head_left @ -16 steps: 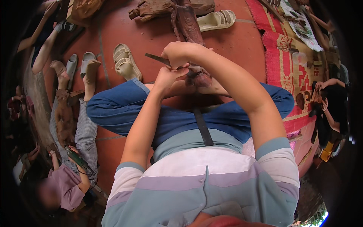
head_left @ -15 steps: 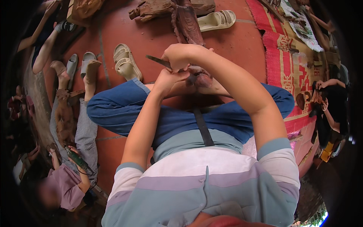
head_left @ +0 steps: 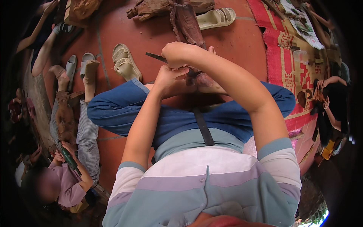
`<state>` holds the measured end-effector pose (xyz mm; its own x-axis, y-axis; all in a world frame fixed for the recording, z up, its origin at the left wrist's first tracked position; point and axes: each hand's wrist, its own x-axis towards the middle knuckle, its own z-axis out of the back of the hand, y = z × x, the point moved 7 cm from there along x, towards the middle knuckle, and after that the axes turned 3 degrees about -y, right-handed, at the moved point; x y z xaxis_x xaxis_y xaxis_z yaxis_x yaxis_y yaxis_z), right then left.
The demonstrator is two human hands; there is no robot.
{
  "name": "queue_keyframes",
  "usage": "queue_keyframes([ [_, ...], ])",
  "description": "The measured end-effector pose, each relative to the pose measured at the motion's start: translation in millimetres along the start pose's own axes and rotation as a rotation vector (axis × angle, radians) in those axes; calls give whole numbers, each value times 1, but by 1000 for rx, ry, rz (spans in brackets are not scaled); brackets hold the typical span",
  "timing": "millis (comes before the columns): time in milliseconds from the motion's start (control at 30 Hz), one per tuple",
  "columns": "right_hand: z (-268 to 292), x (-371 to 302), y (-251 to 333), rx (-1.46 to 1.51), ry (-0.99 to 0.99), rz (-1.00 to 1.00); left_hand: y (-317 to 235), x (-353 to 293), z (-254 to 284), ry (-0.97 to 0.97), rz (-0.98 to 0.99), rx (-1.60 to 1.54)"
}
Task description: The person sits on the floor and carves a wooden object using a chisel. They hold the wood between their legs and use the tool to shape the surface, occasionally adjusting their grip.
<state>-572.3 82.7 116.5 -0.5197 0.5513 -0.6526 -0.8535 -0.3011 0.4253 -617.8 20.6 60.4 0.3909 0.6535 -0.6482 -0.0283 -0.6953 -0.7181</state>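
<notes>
My right hand (head_left: 174,55) is bent inward at the wrist and closed round a dark, flat metal bar (head_left: 156,57), which looks like a file or chisel. The bar's free end sticks out to the left. Just below it, my left hand (head_left: 169,77) meets the right one, its thumb pointing right and the other fingers curled out of sight. Whatever it grips is hidden. Beyond both hands lies a carved reddish-brown piece of wood (head_left: 188,24), its near end reaching toward my right wrist. My bare feet are partly covered by my hands and forearm.
A rough wood chunk (head_left: 149,9) lies behind the carving. Beige sandals (head_left: 126,64) rest on the red tile floor (head_left: 234,49). To the right spreads a red and tan mat (head_left: 278,64). At left, a seated person holds a green power tool (head_left: 68,156) near a carved wooden figure (head_left: 67,117).
My right hand has shifted slightly up and left with the flat bar, and its wrist is more rolled over. The person at left has raised the green power tool toward the wooden figure.
</notes>
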Motion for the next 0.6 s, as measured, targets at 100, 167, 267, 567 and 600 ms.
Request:
queue_keyframes([
  [100,-9,1,3,-12,-42,74,11,-2,3,15,-38,-6],
  [167,-15,0,4,-4,9,76,12,-3,1,93,-97,-25],
  [267,-3,0,9,-117,-72,47,11,0,2,61,-30,-23],
  [567,-6,6,6,-73,-121,67,20,2,7,19,-14,3],
  [600,-5,9,8,-96,-103,58,20,6,9,10,-17,-7],
])
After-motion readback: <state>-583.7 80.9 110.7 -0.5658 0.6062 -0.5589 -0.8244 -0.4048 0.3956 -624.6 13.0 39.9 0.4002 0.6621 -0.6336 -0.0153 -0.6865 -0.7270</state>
